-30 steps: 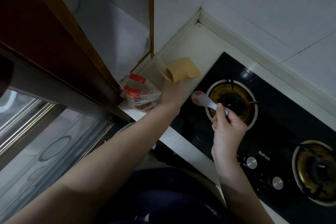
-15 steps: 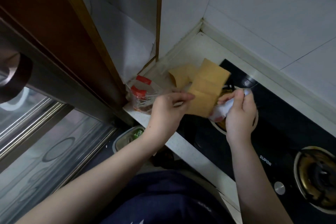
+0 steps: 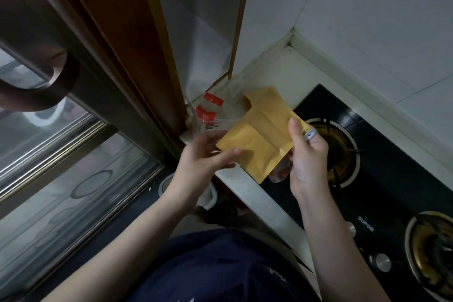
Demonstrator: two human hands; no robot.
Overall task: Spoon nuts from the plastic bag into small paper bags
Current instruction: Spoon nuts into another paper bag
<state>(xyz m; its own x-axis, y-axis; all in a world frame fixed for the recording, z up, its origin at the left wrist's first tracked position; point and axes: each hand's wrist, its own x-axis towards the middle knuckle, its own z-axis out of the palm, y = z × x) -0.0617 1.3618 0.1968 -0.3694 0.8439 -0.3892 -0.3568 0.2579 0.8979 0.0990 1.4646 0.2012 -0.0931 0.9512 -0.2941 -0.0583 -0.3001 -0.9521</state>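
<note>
Kraft-brown paper bag (image 3: 259, 130), lying beside the stove a second ago, is now lifted between both hands above the stove (image 3: 367, 154)'s left edge: left hand (image 3: 208, 154) pinches its lower corner, right hand (image 3: 304, 154) grips its side and the spoon (image 3: 309, 135). It looks flat, unfilled. Plastic bag (image 3: 210, 115) sits left of the stove; filling comes next.

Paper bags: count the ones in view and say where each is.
2. One paper bag is held between the left hand and right hand; another brown bag shows behind it. More may be hidden underneath.
</note>
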